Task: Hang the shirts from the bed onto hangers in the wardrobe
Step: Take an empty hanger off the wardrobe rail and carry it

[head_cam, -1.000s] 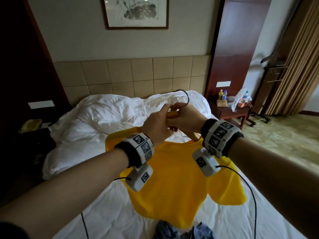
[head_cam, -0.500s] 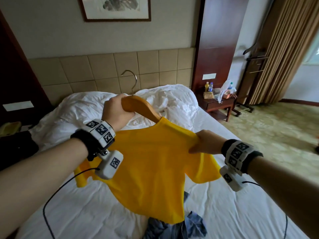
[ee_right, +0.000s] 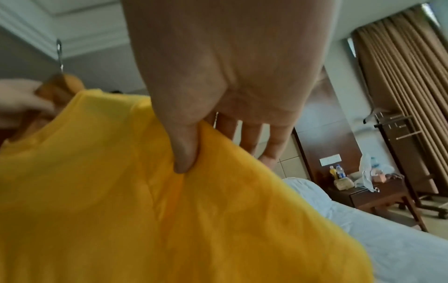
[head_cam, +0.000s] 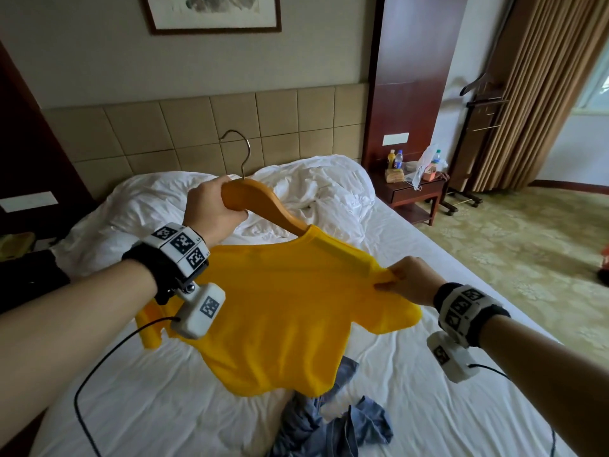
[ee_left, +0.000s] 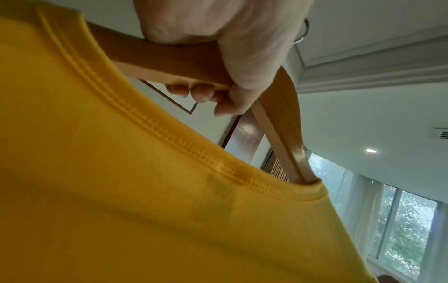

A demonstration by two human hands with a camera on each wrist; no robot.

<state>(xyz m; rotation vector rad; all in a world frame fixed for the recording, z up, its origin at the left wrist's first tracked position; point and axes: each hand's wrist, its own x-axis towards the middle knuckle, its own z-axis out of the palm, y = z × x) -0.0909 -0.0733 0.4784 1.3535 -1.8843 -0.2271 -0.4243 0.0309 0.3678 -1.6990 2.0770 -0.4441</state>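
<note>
Left hand (head_cam: 211,209) wrapped around the top of the wooden hanger (head_cam: 260,206), fingers curled under it, metal hook pointing up. Right hand (head_cam: 412,282) well apart from it, thumb and fingers pinching the shoulder of the yellow shirt (head_cam: 280,311). Hanger arm runs into the collar; shirt held above the bed (head_cam: 428,374), hem near a crumpled blue garment (head_cam: 329,427) on the sheet. Nightstand (head_cam: 415,192) beside the bed.
</note>
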